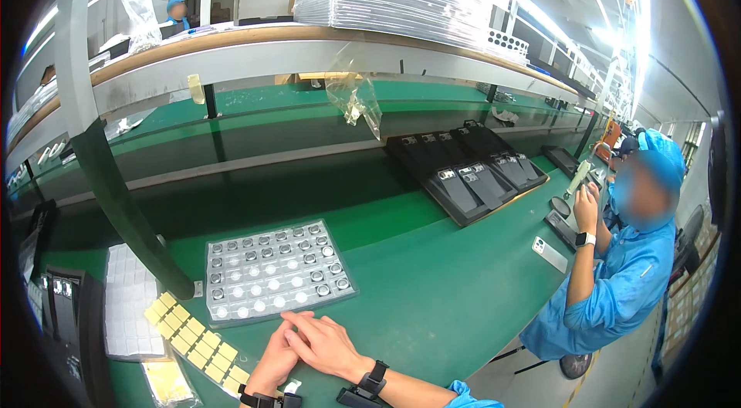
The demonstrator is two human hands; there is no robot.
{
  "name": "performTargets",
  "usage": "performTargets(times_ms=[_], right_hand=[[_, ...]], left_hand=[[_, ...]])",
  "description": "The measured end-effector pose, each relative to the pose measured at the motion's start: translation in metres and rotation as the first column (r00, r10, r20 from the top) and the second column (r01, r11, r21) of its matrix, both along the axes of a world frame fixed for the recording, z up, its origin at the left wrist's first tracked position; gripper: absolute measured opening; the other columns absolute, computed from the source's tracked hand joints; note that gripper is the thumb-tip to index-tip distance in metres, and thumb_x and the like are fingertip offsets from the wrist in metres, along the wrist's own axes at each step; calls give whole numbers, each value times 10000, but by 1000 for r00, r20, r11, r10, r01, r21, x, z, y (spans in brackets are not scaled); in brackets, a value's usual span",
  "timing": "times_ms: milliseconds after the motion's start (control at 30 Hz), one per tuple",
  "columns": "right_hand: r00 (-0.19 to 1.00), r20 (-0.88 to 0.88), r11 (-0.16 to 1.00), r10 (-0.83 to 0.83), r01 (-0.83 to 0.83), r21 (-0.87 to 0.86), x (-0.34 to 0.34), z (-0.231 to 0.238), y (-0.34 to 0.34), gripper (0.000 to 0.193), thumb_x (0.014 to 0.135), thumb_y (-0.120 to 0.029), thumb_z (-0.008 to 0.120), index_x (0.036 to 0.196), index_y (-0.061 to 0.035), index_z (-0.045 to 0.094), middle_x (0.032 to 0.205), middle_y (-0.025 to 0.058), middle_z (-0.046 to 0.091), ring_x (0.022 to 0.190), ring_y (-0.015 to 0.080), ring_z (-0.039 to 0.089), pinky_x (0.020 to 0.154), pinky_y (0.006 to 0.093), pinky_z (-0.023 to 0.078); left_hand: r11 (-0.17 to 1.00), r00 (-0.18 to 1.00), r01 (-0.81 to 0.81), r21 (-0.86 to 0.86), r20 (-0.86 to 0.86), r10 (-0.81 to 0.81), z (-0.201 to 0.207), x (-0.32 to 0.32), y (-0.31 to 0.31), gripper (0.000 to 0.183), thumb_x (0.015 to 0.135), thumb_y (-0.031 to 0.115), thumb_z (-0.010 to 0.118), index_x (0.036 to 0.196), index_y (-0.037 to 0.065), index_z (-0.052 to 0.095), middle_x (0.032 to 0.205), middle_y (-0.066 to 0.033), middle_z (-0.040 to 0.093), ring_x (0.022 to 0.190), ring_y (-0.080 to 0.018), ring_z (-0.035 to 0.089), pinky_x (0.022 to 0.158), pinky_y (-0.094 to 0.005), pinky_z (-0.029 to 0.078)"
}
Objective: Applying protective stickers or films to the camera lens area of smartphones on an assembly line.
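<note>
Before the tray (251,315), long axis sideways, the uncurled, empty right hand (328,342) overlaps the left hand (272,362), whose grasp is hidden.

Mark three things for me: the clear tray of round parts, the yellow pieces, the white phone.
Clear tray (247,316): head view, lower rim.
Yellow pieces (204,349): head view, face of a middle piece.
White phone (549,254): head view, middle of its upward face.
</note>
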State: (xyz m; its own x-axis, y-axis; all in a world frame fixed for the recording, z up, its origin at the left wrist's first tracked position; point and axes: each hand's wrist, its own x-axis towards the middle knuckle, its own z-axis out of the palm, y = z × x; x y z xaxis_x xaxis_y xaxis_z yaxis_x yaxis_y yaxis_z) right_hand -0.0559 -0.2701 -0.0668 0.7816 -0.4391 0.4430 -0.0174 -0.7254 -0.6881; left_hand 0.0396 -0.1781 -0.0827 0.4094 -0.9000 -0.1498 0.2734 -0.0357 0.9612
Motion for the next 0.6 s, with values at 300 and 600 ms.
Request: performTargets(times_ms=[300,600], right_hand=[[999,-40,1000,-4,5,26,-1,3,-1,366,886,-241,576,1229,-112,589,987,115,684,708,315,609,711,388,497],[1000,-15,999,-8,8,34,-2,8,1,365,891,-255,580,1224,-104,593,955,128,685,719,319,617,709,392,500]], left_hand=[[999,999,33,17,2,-33,1,2,2,408,933,3,508,1334,23,437,1151,-96,582,1009,-162,584,867,-277,487],[1000,999,14,5,-44,-14,0,0,1,415,930,22,512,1337,36,433,1191,-98,556,1060,-157,559,901,-273,466]])
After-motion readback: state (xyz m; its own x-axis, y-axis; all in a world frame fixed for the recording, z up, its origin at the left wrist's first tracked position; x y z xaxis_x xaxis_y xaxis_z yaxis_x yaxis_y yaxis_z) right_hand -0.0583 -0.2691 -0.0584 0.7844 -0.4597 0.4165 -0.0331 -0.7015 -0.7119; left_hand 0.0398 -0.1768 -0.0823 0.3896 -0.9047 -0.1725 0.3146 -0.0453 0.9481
